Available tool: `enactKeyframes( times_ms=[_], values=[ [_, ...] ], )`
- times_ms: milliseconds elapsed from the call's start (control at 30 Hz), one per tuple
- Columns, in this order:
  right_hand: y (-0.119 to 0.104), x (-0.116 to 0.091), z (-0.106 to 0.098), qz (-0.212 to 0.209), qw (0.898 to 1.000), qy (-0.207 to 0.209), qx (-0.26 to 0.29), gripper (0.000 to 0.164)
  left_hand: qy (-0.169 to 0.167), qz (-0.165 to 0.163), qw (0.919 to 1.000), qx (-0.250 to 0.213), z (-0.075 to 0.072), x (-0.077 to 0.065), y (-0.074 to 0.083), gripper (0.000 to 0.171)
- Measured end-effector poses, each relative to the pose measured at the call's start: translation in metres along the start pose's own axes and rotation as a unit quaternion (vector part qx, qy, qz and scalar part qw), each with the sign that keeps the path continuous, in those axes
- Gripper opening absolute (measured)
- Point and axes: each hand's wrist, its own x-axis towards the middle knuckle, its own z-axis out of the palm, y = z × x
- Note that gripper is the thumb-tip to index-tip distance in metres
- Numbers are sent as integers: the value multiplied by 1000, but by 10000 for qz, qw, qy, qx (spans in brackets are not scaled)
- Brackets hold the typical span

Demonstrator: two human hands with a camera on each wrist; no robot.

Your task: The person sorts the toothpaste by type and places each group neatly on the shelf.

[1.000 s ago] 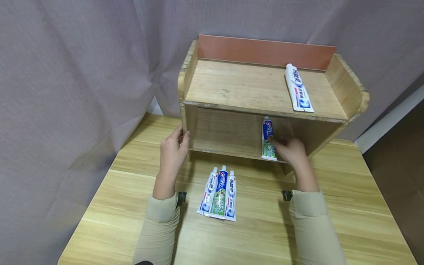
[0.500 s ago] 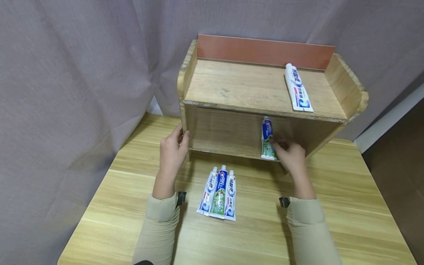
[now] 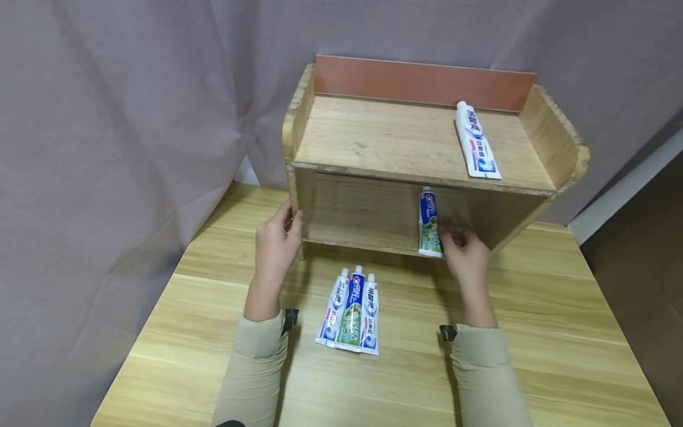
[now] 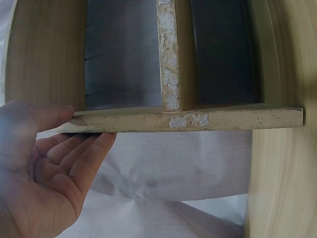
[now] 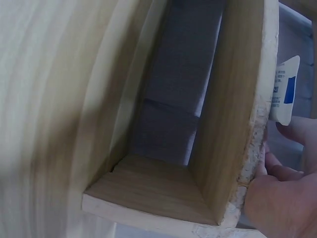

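In the head view, my left hand (image 3: 274, 252) grips the left side panel of a small two-tier wooden shelf (image 3: 373, 133). The left wrist view shows the thumb on one face of the side panel (image 4: 138, 120) and the fingers on the other. A blue and green toothpaste tube (image 3: 428, 219) lies on the lower tier, cap to the back. My right hand (image 3: 466, 258) is just right of it, fingers loosely bent, thumb at the tube's edge. In the right wrist view, the tube's crimped end (image 5: 286, 91) pokes past the board, right by the thumb.
One white toothpaste tube (image 3: 476, 142) lies on the top tier, towards the right. On the wooden table (image 3: 416, 379) before the shelf, a blue and green tube (image 3: 353, 311) lies between two white tubes (image 3: 369, 317). A grey curtain (image 3: 133, 118) hangs behind.
My right thumb has slid off the tube's face to its right edge, and the right forearm has shifted left and back. The left hand keeps its grip on the shelf.
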Motion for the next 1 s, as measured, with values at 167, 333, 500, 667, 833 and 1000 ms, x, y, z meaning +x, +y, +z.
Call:
enactKeyframes(
  times_ms=[167,333,500,667,833,1000],
  values=[
    [1,-4,3,-58,9995,278,122,35,33,4,10000,22,-1,-1,0,32],
    [2,-11,3,-33,9985,528,164,32,-11,-49,10000,26,-1,-1,1,33],
    [2,-16,3,-96,9978,598,261,30,-40,-79,10000,17,0,0,1,32],
    [4,-21,4,-90,9961,713,512,28,-47,-27,10000,3,0,0,0,33],
    [7,-31,5,-22,9925,881,849,24,-68,-18,10000,-26,0,-2,-2,33],
    [9,-40,1,-170,9878,881,1272,21,-32,-49,10000,38,1,-1,-2,33]
  ],
)
